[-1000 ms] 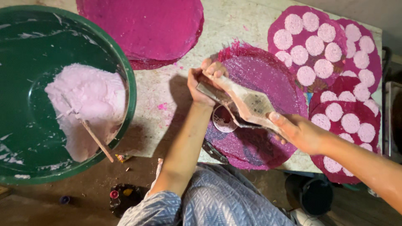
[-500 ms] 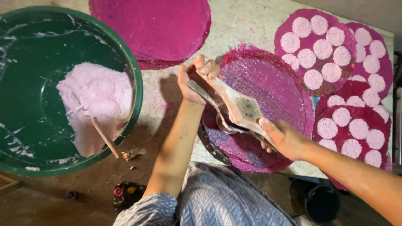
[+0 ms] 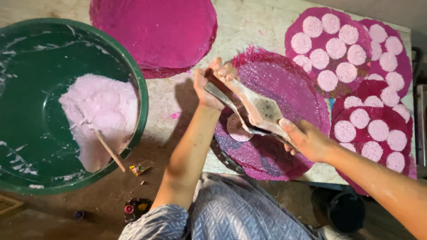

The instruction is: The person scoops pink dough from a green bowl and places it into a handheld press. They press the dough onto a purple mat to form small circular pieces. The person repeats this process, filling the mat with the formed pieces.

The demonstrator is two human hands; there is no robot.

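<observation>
Both my hands hold a hinged metal press tool [image 3: 260,111] over a round magenta sheet [image 3: 289,89]. My left hand [image 3: 209,86] grips the far end of the tool, fingers curled around it. My right hand [image 3: 307,140] holds the near handles. Under the tool a pale pink disc [image 3: 238,129] lies on the magenta sheet.
A large green basin [image 3: 133,75] at the left holds pale pink dough [image 3: 100,111] and a wooden stick [image 3: 109,151]. A stack of magenta sheets [image 3: 155,31] lies at the top. Sheets covered with several pink discs [image 3: 336,49] lie at the right. Small paint pots [image 3: 135,209] sit on the floor.
The view has shifted a little; the tool and both hands sit lower over the magenta sheet, and the pink disc under the tool shows more.
</observation>
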